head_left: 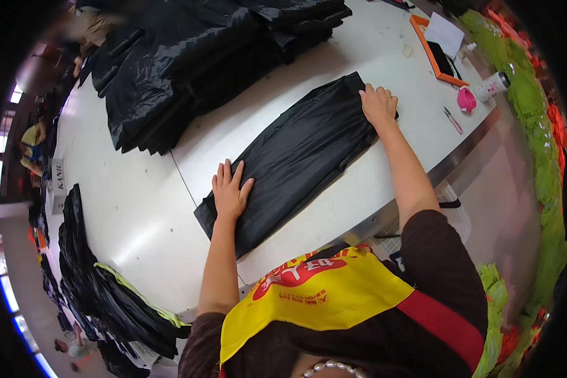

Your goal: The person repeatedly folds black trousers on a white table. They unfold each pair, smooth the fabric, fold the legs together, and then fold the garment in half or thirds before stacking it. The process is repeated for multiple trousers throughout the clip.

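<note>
A long folded black garment (302,160) of thin, shiny cloth lies slantwise on the white table in front of me. Fingers spread, my left hand (231,192) rests flat on its near left part. At the far right end, my right hand (378,106) has its fingers curled over the garment's edge, with the thumb tucked close. The fingertips there are partly hidden. Light creases run lengthwise along the cloth.
Behind the garment rises a tall pile of black garments (189,63). An orange tray (433,53), a white bottle (492,86), a pink item (465,99) and a small pink-handled tool (453,121) lie at right. More black garments (101,283) hang over the left edge; green cloth (523,94) lies far right.
</note>
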Demonstrator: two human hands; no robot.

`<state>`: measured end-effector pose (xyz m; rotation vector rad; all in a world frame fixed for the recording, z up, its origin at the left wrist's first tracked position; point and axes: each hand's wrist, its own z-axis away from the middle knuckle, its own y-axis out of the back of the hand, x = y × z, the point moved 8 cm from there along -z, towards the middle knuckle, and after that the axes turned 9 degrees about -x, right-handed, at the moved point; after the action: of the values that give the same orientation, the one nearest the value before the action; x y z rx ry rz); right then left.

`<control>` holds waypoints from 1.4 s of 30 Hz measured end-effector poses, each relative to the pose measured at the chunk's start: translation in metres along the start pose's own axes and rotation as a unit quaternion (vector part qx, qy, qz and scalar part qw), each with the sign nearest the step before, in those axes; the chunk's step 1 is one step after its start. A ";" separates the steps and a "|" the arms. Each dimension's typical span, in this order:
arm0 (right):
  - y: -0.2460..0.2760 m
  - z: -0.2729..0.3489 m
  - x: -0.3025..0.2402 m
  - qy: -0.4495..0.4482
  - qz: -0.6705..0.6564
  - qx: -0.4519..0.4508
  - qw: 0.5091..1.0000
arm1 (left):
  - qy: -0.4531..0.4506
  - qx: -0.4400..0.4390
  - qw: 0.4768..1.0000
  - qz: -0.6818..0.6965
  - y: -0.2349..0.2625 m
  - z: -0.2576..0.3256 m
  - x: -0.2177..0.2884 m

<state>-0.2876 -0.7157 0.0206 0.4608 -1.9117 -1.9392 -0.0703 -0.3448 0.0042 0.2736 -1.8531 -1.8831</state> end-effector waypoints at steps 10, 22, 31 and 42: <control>0.076 0.099 -0.098 0.300 -0.437 0.055 0.846 | 0.255 0.278 0.905 0.197 0.053 0.134 -0.061; -0.013 0.182 -0.229 0.355 -0.557 -0.158 0.734 | 0.157 0.055 0.559 0.812 0.120 0.115 -0.024; -0.059 0.223 -0.253 -0.029 -0.900 -0.422 0.102 | -0.135 -0.017 0.863 0.487 0.137 -0.027 0.152; -0.044 0.206 -0.241 -0.066 -0.907 -0.413 -0.046 | -0.039 -0.060 0.996 0.059 0.018 -0.039 0.108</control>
<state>-0.1775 -0.4186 -0.0262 -1.1214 -1.0435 0.9952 -0.1419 -0.4289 0.0396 0.0484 -1.7565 -1.9394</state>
